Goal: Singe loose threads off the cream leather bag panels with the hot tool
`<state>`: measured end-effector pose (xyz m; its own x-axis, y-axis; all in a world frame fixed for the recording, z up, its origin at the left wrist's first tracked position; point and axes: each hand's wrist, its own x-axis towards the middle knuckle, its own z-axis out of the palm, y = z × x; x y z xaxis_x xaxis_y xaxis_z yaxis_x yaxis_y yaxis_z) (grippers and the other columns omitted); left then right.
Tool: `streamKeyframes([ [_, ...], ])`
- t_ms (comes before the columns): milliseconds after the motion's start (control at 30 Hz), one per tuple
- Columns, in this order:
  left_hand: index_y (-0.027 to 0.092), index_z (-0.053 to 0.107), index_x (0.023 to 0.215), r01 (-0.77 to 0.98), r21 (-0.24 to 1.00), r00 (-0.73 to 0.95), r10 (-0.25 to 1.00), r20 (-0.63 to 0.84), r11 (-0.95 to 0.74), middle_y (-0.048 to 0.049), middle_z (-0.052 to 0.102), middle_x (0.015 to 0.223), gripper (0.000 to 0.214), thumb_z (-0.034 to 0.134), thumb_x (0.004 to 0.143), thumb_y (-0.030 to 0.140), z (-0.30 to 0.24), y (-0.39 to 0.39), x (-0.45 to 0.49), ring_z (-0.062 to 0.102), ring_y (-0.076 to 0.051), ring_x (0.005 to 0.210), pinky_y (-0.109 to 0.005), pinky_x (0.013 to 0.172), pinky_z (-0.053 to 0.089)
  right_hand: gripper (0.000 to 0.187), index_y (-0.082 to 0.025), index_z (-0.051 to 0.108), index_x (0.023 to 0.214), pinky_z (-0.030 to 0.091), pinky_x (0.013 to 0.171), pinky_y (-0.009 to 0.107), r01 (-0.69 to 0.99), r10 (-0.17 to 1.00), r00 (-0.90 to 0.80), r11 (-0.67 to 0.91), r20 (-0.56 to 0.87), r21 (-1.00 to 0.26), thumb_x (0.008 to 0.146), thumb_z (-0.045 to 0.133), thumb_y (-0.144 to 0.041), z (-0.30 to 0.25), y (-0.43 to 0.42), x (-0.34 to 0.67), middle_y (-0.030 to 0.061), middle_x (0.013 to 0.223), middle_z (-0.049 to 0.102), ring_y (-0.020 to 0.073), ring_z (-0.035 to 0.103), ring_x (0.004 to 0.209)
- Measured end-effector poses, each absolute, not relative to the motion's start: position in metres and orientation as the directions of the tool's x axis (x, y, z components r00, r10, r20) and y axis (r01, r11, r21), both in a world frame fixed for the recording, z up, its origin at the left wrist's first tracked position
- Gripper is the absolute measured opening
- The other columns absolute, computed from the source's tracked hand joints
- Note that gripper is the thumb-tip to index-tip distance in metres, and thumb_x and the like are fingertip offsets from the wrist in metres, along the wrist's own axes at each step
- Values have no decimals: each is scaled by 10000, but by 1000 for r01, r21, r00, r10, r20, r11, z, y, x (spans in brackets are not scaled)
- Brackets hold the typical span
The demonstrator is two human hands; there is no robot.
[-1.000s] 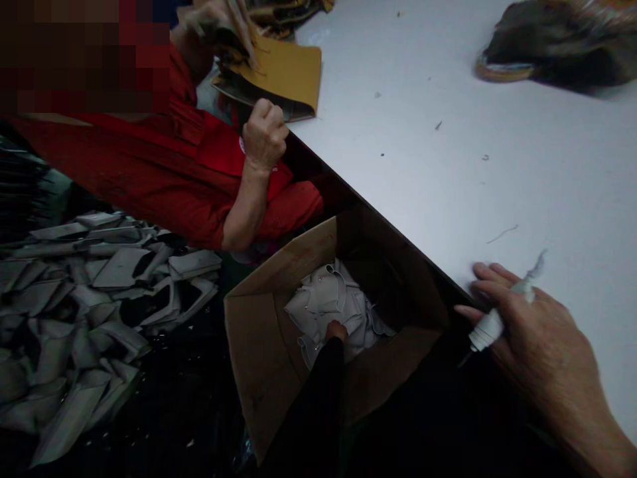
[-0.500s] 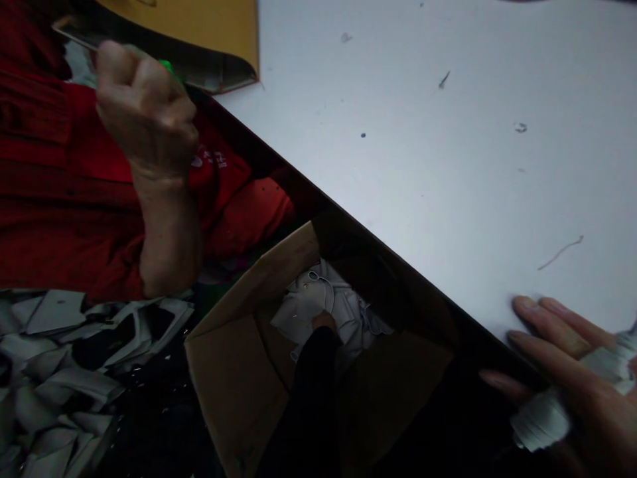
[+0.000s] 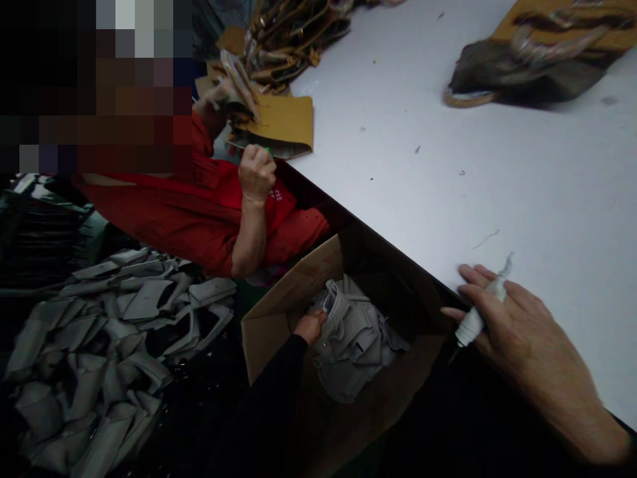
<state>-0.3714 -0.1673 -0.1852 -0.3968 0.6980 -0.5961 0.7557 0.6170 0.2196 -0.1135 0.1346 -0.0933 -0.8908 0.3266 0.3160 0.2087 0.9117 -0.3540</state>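
My left hand (image 3: 312, 326) is down inside a cardboard box (image 3: 269, 338), its fingers pinched on the edge of a grey pouch-like piece (image 3: 339, 304). More folded grey pieces (image 3: 355, 352) lie heaped under it in the box. My right hand (image 3: 522, 332) rests at the edge of the white table (image 3: 418, 219), fingertips on the top. Between its fingers sits a thin pointed tool with a white-wrapped handle (image 3: 470, 326), its metal tip pointing down past the edge.
Across the corner a person in red holds a yellow-brown bag (image 3: 288, 123). Several brown bags (image 3: 288, 40) are piled behind it. Another bag (image 3: 527, 73) lies far right on the table. Many grey pieces (image 3: 99, 345) are heaped at lower left.
The view has swung up and left, bringing more bags into sight. My left hand has shifted left in the box and lifts the rim of a grey piece. My right hand keeps the tool.
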Motion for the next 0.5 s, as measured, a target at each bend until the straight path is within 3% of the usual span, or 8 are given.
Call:
streamKeyframes([
  [100,167,713,995,815,191,-422,788,-449,546,-91,714,1048,224,513,957,73,-176,-204,-351,694,-207,992,-332,904,574,360,-136,627,1193,485,1098,582,186,320,-882,911,346,-367,1050,526,-451,-97,135,-115,231,1451,593,406,531,1384],
  [200,176,711,1059,878,196,-382,886,-264,437,-117,709,1167,331,440,943,25,-141,-234,-328,675,-234,1144,-357,981,571,338,-157,643,1191,529,1041,573,182,386,-843,860,374,-477,1036,556,-445,-95,134,-110,214,1337,675,397,586,1328],
  [267,159,692,1128,933,213,-293,956,-16,290,-146,682,1286,377,404,948,-4,-109,-244,-310,606,-265,1313,-405,1065,548,337,-192,637,1226,554,1000,557,180,476,-799,772,367,-610,1022,578,-454,-87,130,-102,182,1277,714,378,625,1285],
  [333,144,669,1173,968,213,-185,948,258,131,-164,655,1352,394,407,942,-40,-72,-244,-294,541,-287,1407,-436,1112,529,307,-238,629,1216,571,974,512,149,542,-786,634,298,-759,1005,604,-460,-71,120,-88,141,1297,717,338,669,1233],
  [400,149,658,1189,972,233,-137,895,424,39,-161,644,1372,403,440,929,-68,-31,-237,-281,531,-302,1422,-463,1129,521,274,-266,619,1171,575,964,457,89,511,-835,492,204,-866,981,641,-463,-48,105,-71,109,1347,701,299,700,1192],
  [500,200,675,1174,940,333,-140,810,569,-72,-108,651,1381,403,506,922,-65,31,-219,-270,582,-305,1375,-502,1130,522,364,-264,596,1161,572,934,413,4,364,-918,406,158,-914,902,739,-475,-8,71,-39,109,1329,709,288,719,1138],
])
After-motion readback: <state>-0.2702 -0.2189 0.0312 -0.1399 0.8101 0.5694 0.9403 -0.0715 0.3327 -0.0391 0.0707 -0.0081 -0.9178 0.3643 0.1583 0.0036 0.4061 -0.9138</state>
